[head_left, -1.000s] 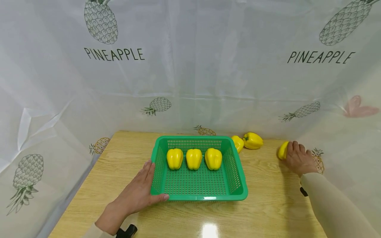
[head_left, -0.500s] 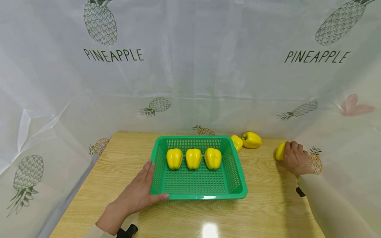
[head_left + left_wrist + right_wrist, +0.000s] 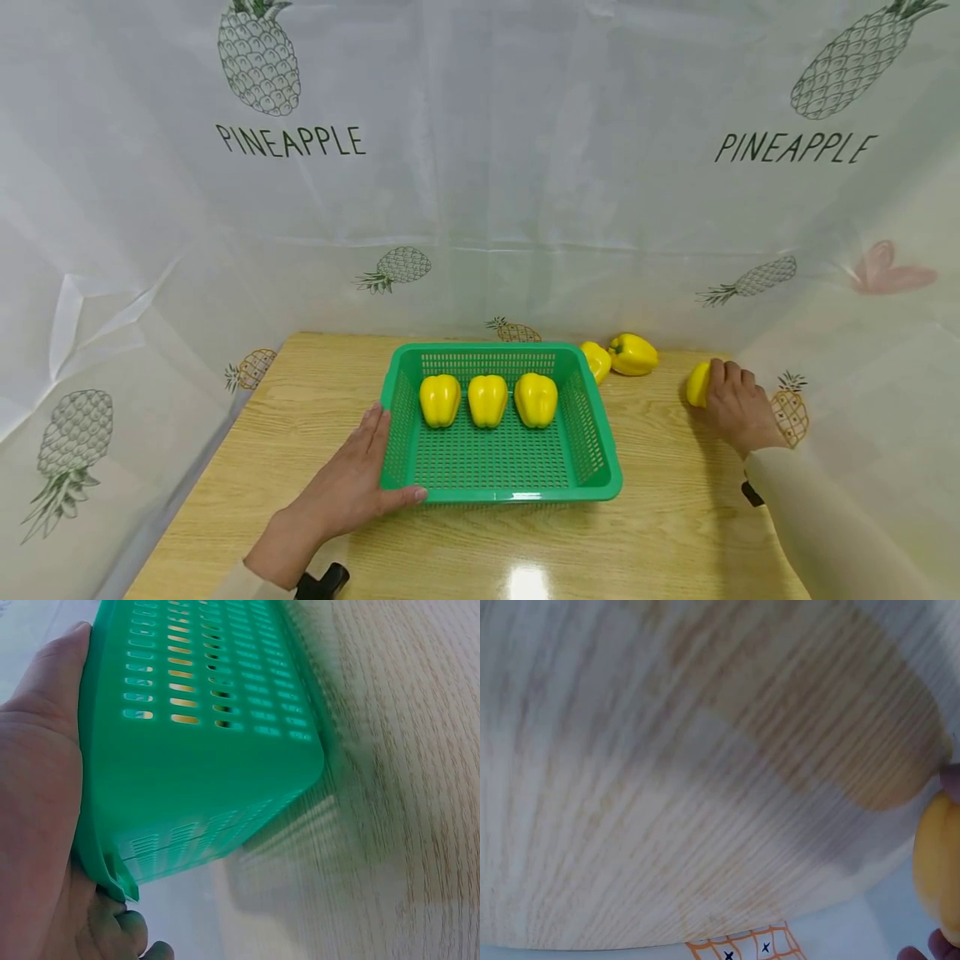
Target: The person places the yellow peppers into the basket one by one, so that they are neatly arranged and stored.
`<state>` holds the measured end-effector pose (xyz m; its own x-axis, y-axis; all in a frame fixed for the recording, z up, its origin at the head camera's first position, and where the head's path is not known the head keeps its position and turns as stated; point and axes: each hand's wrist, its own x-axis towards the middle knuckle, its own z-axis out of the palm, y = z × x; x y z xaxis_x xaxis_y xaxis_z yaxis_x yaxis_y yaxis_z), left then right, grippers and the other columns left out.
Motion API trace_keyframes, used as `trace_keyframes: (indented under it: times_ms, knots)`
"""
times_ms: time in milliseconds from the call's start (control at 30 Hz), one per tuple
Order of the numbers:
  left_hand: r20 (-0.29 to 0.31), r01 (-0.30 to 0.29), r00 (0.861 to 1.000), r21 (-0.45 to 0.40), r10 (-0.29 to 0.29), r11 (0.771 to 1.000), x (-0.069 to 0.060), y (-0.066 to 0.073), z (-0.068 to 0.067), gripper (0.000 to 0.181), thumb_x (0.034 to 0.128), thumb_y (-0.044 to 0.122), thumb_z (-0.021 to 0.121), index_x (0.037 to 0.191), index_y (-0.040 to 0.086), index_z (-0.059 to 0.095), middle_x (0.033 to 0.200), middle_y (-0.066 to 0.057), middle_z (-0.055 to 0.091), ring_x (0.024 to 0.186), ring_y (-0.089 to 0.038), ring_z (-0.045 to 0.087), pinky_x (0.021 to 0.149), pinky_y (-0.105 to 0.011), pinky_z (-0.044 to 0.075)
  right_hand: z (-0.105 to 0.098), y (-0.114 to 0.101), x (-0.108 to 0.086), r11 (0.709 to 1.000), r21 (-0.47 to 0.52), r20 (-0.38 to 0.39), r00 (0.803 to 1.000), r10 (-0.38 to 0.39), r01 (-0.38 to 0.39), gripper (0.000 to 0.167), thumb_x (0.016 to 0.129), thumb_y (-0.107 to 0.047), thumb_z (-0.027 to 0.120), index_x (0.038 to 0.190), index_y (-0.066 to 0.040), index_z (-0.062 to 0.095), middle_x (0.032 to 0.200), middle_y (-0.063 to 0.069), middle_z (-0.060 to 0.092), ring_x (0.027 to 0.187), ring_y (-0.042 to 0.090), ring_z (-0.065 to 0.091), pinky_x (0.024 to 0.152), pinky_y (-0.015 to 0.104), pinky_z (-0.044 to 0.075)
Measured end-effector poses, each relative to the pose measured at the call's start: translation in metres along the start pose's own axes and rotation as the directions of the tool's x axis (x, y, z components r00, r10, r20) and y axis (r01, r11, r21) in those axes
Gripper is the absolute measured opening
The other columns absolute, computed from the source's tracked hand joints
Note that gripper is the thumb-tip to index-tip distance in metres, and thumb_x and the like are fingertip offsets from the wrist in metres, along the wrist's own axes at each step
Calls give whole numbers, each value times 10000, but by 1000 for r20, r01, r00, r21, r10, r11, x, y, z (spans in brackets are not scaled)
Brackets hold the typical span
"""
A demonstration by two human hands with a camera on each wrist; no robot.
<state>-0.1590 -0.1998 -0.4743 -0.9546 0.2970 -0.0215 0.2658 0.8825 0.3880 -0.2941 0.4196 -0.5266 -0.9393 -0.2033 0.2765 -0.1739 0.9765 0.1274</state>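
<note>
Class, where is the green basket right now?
In the head view, the green basket sits low centre on the table, with two yellow peppers by its far right corner.

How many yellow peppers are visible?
6. Left pepper, middle pepper and right pepper in the green basket; partly hidden pepper and sideways pepper by its far-right corner; held pepper in the right hand. Others may be hidden.

Three yellow peppers [image 3: 487, 402] in one green basket [image 3: 498, 497], two loose peppers [image 3: 634, 355] at its two o'clock, a sixth pepper [image 3: 697, 385] towards three o'clock, one left grip [image 3: 347, 483], one right grip [image 3: 742, 410], one table [image 3: 450, 554], eight pineapple prints [image 3: 258, 62], two PINEAPPLE words [image 3: 291, 140]
</note>
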Motion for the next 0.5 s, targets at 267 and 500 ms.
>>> trace_keyframes:
  times_ms: [267,500]
  knots:
    - [-2,-4,1000,-2,4,1000,0,0,0,1333,851,877,575,1654,-87,126,1741,-291,67,1607,-463,168,1241,-629,323,1,-3,-1,999,-29,-46,999,27,-29,930,805,-361,918,1321,131,321,1222,375,437,1108,577,468,836,686,460]
    - [-2,-10,1000,14,10,1000,0,1,-2,1340,847,898,545,1651,-92,134,1740,-292,70,1607,-466,163,1242,-632,318,-10,-5,1,998,-58,-121,992,-27,20,867,780,-316,912,1263,113,334,1186,335,438,1083,532,479,823,645,460]
